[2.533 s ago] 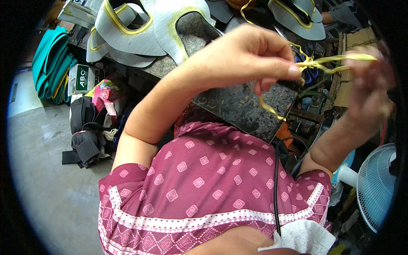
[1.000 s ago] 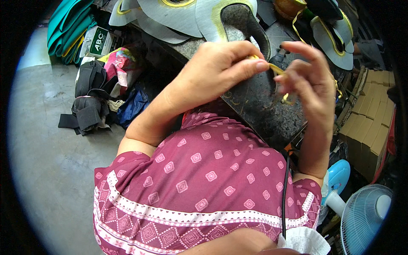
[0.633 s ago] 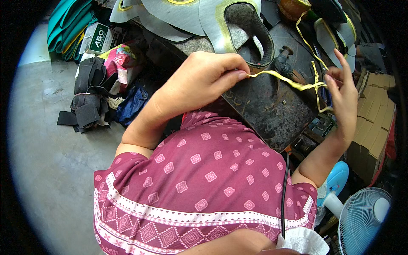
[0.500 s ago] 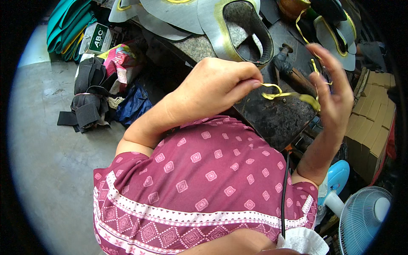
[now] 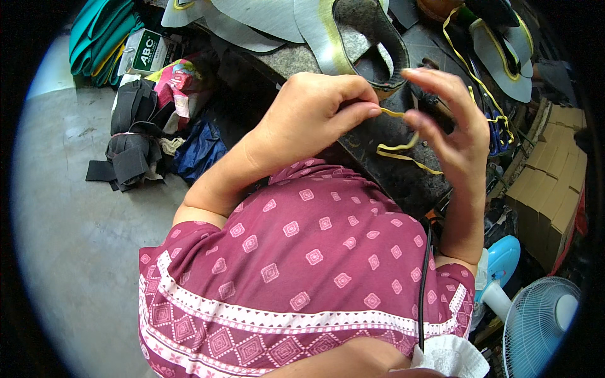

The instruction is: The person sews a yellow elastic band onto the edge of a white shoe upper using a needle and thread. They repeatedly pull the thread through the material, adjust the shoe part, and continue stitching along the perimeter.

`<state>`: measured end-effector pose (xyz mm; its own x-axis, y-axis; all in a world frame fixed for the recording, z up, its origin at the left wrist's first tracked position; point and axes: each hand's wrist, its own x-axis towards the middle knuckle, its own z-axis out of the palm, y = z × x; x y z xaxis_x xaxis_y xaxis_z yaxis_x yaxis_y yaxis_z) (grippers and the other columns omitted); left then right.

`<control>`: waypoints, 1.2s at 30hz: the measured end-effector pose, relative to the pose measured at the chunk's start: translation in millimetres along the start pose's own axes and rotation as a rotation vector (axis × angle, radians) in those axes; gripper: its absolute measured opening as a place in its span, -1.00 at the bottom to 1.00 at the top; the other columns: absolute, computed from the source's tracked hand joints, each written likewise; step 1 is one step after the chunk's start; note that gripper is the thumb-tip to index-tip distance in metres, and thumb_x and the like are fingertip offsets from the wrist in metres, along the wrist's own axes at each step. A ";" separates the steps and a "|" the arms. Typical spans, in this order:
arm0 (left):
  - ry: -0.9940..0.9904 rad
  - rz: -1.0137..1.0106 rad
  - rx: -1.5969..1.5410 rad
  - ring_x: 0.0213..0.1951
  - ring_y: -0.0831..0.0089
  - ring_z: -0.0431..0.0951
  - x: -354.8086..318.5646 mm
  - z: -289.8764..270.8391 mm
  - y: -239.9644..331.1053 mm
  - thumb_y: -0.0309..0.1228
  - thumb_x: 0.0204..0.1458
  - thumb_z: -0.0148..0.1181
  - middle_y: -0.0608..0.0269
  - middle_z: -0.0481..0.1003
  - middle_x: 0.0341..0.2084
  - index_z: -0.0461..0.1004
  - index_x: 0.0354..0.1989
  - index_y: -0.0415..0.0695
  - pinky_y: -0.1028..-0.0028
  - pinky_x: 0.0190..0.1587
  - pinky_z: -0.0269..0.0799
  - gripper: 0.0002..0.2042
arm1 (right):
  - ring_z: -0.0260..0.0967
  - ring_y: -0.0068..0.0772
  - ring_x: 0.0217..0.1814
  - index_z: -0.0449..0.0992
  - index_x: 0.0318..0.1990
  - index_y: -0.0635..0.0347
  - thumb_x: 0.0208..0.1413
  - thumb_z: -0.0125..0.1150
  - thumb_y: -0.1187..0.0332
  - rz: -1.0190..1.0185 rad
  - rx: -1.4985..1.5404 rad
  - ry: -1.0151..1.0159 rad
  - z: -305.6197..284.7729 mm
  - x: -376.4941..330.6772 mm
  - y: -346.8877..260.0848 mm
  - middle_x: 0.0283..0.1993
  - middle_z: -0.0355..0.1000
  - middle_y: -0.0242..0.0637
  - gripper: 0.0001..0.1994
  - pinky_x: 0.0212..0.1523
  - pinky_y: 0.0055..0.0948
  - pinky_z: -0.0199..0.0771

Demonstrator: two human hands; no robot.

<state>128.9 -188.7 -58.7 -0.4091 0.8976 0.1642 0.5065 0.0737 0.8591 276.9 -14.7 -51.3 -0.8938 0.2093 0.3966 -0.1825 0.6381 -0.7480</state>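
A thin yellow strip point(image 5: 403, 148) hangs in a loose curl above the dark worktop. My left hand point(image 5: 318, 107) pinches one end of it between thumb and forefinger. Just to the right, my right hand point(image 5: 459, 129) is held up with its thumb and fingers apart, close to the strip; no grip on it shows. Beyond my hands stands a curved grey piece point(image 5: 318, 34) with a yellow-smeared edge and a black inner side. A tool with a dark head point(image 5: 430, 63) is mostly hidden behind my right hand.
More yellow strip point(image 5: 463, 60) trails at the far right beside grey yellow-edged pieces point(image 5: 495, 60). Stacked cardboard point(image 5: 548, 170) and a blue-white fan point(image 5: 542, 324) stand at the right. Black fabric bundles point(image 5: 132, 110), a blue bag point(image 5: 201, 151) and green folded sheets point(image 5: 101, 41) lie left.
My right hand has swung left toward my left hand, its fingers still apart. The yellow strip's loose part has shifted and hangs lower. My left hand has moved slightly left, keeping its pinch.
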 end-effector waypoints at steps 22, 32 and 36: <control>-0.232 0.063 -0.188 -0.33 0.67 0.52 76.2 -6.1 -17.4 -0.39 -0.06 0.44 0.33 0.58 -0.41 0.55 -0.16 -0.29 0.57 -0.29 0.45 -0.67 | 0.40 -0.73 -0.28 0.18 0.37 0.28 0.08 0.25 0.64 0.138 0.201 0.116 -28.5 20.6 2.1 -0.28 0.52 -0.33 -0.34 -0.28 -0.73 0.35; -0.316 0.123 -0.094 -0.27 0.66 0.45 77.1 -15.1 -4.9 -0.39 -0.06 0.40 0.34 0.53 -0.36 0.52 -0.13 -0.30 0.56 -0.19 0.42 -0.65 | 0.48 -0.66 -0.33 0.37 0.27 -0.08 -0.02 0.22 0.68 -0.026 -0.014 0.208 -7.9 40.7 -8.6 -0.39 0.50 -0.36 -0.34 -0.18 -0.56 0.55; -0.344 0.019 -0.325 -0.24 0.64 0.45 73.9 -14.8 -5.9 -0.38 0.03 0.31 0.29 0.53 -0.32 0.50 -0.09 -0.31 0.55 -0.16 0.41 -0.68 | 0.50 -0.60 -0.35 0.39 0.25 -0.04 -0.05 0.23 0.70 -0.073 -0.083 0.217 -4.8 39.7 -9.2 -0.38 0.49 -0.35 -0.35 -0.21 -0.53 0.58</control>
<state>84.5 -129.3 -44.5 -0.0995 0.9933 0.0585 0.2254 -0.0347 0.9736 245.0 -8.7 -26.1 -0.7690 0.3087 0.5598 -0.2010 0.7144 -0.6702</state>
